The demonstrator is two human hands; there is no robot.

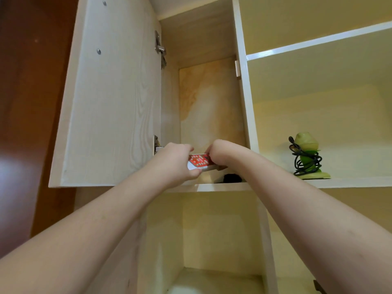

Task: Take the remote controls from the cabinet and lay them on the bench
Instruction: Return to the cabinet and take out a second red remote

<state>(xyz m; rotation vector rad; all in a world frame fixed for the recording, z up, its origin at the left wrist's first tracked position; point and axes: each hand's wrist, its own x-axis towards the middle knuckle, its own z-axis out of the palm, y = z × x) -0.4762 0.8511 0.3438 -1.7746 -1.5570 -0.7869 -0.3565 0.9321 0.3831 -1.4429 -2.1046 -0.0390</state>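
A white remote control (199,162) with a red button panel is held just above the shelf of the open cabinet compartment (212,102). My left hand (174,161) grips its left end, fingers wrapped over the top and thumb beneath. My right hand (220,152) holds its right end, fingers curled over it. A dark object (232,178) lies on the shelf (222,186) under my right wrist; I cannot tell what it is. The bench is out of view.
The cabinet door (110,98) stands swung open to the left, hinges on its right edge. On the open shelf to the right stands a green gadget (307,155) wound with a black cable. Open pale-yellow compartments lie below and at upper right.
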